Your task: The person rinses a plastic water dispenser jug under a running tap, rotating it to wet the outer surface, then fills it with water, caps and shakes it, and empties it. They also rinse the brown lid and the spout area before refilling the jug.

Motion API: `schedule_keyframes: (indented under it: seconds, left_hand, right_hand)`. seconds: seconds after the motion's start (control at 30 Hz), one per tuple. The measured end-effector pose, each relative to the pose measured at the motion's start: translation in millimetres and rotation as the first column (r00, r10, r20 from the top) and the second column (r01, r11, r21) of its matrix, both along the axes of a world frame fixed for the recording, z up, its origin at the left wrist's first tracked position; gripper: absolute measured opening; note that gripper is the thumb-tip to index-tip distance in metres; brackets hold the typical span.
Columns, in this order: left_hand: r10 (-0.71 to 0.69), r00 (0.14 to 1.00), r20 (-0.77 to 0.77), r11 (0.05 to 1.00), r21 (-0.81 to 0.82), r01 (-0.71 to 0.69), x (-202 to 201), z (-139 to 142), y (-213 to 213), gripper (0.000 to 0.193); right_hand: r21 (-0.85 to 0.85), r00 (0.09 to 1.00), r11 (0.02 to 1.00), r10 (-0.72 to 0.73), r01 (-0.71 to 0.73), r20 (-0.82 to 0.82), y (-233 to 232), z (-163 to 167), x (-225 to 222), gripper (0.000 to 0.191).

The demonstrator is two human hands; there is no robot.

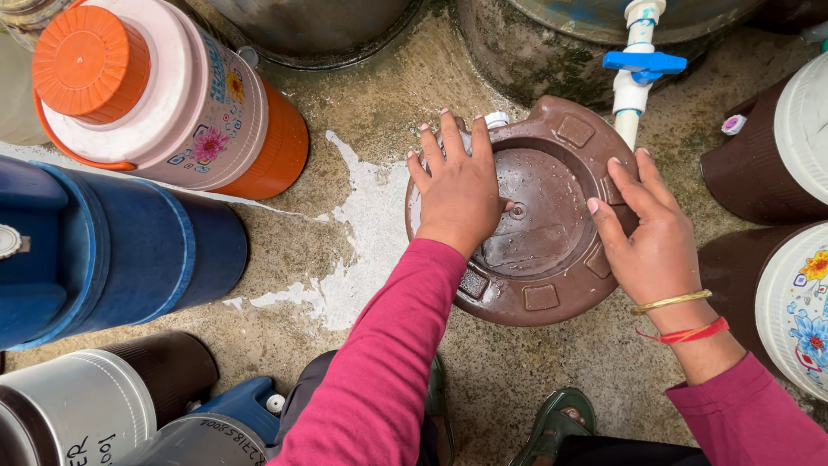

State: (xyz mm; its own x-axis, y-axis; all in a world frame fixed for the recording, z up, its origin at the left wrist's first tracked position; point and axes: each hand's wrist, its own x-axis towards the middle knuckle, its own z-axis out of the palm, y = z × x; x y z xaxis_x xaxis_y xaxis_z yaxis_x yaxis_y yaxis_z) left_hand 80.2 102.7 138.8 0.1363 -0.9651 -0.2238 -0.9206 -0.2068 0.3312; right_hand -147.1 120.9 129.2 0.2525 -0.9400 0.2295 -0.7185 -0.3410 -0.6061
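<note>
Brown water cooler (526, 224) sits on wet concrete floor (379, 103), centre-right, seen from above, just below a white pipe w/ blue tap handle (642, 62). Left hand (459, 192) lies flat on the cooler's left rim, fingers spread, gripping nothing. Right hand (649, 231) rests on the right rim, fingers loosely together, palm down, also holding nothing. Water pooled in the cooler's sunken top. Far left: orange-and-pink cooler (164, 95) on its side; blue cooler (103, 246) below it. Brown coolers w/ white flowered lids (789, 293) at right edge, near the right hand. Green sandal (559, 423) near bottom.
</note>
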Motion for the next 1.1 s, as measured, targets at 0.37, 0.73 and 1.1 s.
schedule_keyframes:
  seconds: [0.37,0.73,1.1]
  left_hand:
    - [-0.026,0.999,-0.040,0.993,0.113,0.030,3,10,1,0.127]
    - [0.425,0.867,-0.260,0.887,0.313,-0.340,19,-2,-11,0.109]
    - [0.456,0.850,-0.262,0.883,0.252,-0.396,10,-14,-19,0.072]
  right_hand:
    - [0.001,1.000,1.000,-0.010,0.010,0.001,0,1,2,0.048]
    - [-0.303,0.938,0.938,0.059,-0.170,-0.343,11,30,22,0.032]
    - [0.093,0.742,0.770,0.635,-0.632,-0.216,-39,26,49,0.028]
